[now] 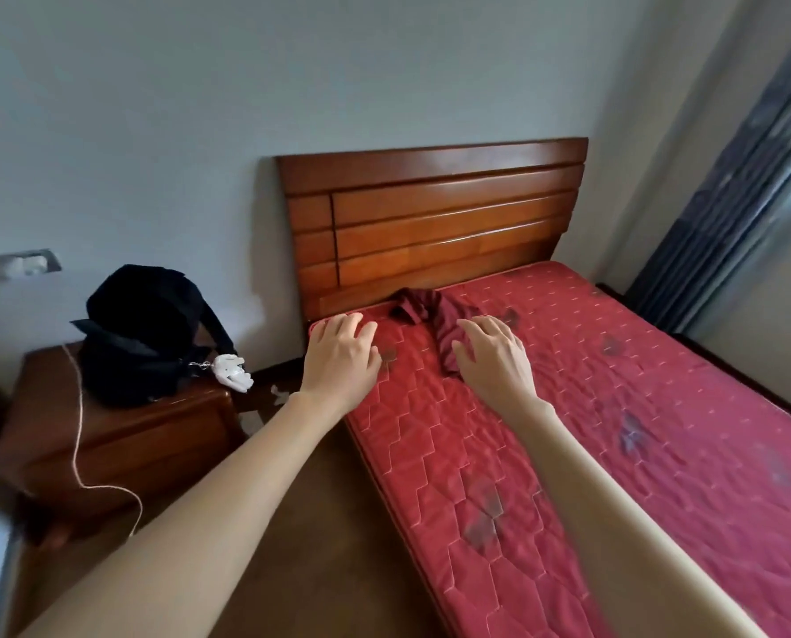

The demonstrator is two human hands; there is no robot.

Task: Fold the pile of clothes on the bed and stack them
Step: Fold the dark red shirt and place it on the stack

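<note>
Both hands, left (340,356) and right (494,356), hover with grip spread (holding nothing) over the bed (614,407), likely reaching for the crumpled cloth (430,315) at its head-end corner.

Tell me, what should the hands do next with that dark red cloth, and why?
Probably the right hand should pinch the dark red garment and pull it away from the headboard. It lies crumpled and unfolded on the red mattress; both the right and the left hand look open and hold nothing.

Dim soft daylight from right, blurred edges, wide-angle bending
</note>
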